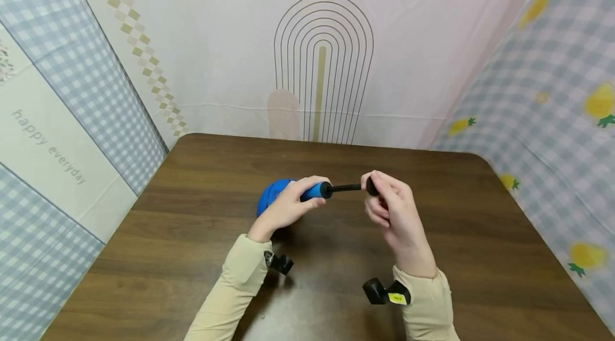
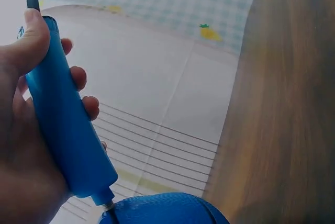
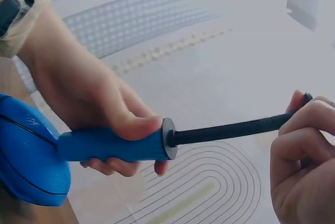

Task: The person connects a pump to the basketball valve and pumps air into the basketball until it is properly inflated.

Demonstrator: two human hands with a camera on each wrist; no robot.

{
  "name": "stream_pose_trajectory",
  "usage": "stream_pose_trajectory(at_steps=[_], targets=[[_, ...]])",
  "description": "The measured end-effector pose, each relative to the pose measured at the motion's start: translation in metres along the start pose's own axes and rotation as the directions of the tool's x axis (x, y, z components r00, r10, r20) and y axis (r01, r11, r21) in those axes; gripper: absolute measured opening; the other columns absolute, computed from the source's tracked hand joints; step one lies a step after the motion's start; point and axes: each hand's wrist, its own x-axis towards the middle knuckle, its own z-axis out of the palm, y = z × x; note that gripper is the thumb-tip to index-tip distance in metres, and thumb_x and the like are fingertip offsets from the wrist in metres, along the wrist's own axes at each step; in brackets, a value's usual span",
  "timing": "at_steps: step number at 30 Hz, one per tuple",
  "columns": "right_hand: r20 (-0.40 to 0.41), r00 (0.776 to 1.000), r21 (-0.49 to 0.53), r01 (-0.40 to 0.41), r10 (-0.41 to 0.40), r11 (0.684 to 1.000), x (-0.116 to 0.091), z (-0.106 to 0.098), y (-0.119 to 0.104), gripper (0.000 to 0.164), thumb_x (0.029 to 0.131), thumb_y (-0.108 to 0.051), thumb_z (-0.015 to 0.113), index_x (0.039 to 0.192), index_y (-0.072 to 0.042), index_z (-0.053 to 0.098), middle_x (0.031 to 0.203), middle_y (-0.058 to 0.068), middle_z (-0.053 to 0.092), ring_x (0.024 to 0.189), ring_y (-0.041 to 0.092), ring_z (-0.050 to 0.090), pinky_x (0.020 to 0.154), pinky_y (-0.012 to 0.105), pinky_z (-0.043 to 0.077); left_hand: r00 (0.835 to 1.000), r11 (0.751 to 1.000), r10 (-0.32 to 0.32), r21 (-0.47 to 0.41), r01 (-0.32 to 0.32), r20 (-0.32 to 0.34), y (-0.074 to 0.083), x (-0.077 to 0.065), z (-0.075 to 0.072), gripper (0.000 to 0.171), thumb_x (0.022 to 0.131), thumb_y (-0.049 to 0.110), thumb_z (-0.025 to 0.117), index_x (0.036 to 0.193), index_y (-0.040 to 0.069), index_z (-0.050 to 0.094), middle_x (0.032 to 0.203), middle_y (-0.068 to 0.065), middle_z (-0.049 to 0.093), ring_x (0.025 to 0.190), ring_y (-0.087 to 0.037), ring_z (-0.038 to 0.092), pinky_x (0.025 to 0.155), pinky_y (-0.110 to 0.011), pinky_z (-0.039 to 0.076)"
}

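A blue hand pump (image 2: 73, 124) lies in my left hand (image 1: 290, 205), whose thumb and fingers wrap its barrel. From the pump's lower end a thin needle enters a blue ball (image 3: 31, 156), which looks slightly caved in. My right hand (image 1: 394, 213) pinches the black knob (image 1: 371, 187) of the pump handle between thumb and fingers. The black rod (image 3: 230, 130) is drawn well out of the barrel, so the two hands stand apart. In the head view the left hand covers part of the ball.
Under the hands spreads a brown wooden table (image 1: 192, 255). A pale patterned cloth (image 1: 230, 53) hangs behind it, with checked cloths at the left and right sides. Each wrist wears a small black camera, one being the right camera (image 1: 379, 291).
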Motion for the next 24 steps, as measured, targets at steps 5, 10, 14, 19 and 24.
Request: stream_pose_trajectory(at_steps=[5, 10, 14, 19, 24], targets=[[-0.01, 0.996, 0.05, -0.084, 0.084, 0.995, 0.008, -0.002, 0.015, 0.029, 0.105, -0.022, 0.043, 0.082, -0.009, 0.057, 0.045, -0.01, 0.031, 0.036, 0.006, 0.015, 0.036, 0.027, 0.005, 0.998, 0.998, -0.059, -0.032, 0.059, 0.021, 0.003, 0.003, 0.015, 0.037, 0.096, 0.028, 0.058, 0.131, 0.018, 0.054, 0.118, -0.004, 0.065, 0.099, -0.016, 0.061, 0.087, -0.032, 0.048], [-0.058, 0.965, 0.046, -0.255, 0.258, 0.966, 0.015, -0.003, 0.038, 0.03, 0.104, -0.025, 0.046, 0.079, -0.01, 0.056, 0.045, -0.012, 0.036, 0.035, -0.003, 0.029, 0.036, 0.017, 0.017, 0.997, 0.994, -0.075, -0.071, 0.077, 0.026, 0.001, 0.001, 0.026, 0.049, 0.095, 0.046, 0.05, 0.136, 0.02, 0.05, 0.13, -0.004, 0.06, 0.109, -0.018, 0.059, 0.095, -0.034, 0.048], [-0.07, 0.964, 0.028, -0.255, 0.256, 0.967, 0.011, -0.002, 0.026, 0.03, 0.104, -0.023, 0.046, 0.081, -0.01, 0.06, 0.045, -0.013, 0.037, 0.036, -0.002, 0.029, 0.037, 0.014, 0.021, 0.998, 0.997, -0.06, -0.045, 0.061, 0.011, 0.001, -0.001, 0.022, 0.057, 0.09, 0.058, 0.046, 0.134, 0.022, 0.052, 0.124, -0.002, 0.062, 0.103, -0.016, 0.06, 0.09, -0.033, 0.049], [-0.012, 0.999, 0.049, -0.045, 0.046, 0.998, -0.001, -0.005, -0.004, 0.031, 0.105, -0.018, 0.041, 0.085, -0.007, 0.062, 0.045, -0.008, 0.028, 0.035, 0.01, 0.012, 0.035, 0.024, 0.008, 0.997, 0.997, -0.07, 0.008, 0.07, 0.007, -0.001, -0.003, 0.015, 0.058, 0.089, 0.06, 0.048, 0.133, 0.022, 0.053, 0.119, -0.001, 0.065, 0.1, -0.013, 0.062, 0.088, -0.033, 0.049], [0.055, 0.998, 0.088, 0.025, -0.03, 0.996, -0.005, -0.012, -0.011, 0.033, 0.107, -0.015, 0.034, 0.086, -0.005, 0.058, 0.046, -0.002, 0.022, 0.035, 0.014, 0.007, 0.033, 0.026, 0.006, 0.996, 0.995, -0.087, 0.059, 0.086, 0.011, 0.002, 0.0, 0.014, 0.064, 0.088, 0.063, 0.046, 0.134, 0.02, 0.053, 0.122, -0.002, 0.064, 0.102, -0.015, 0.062, 0.089, -0.035, 0.05]])
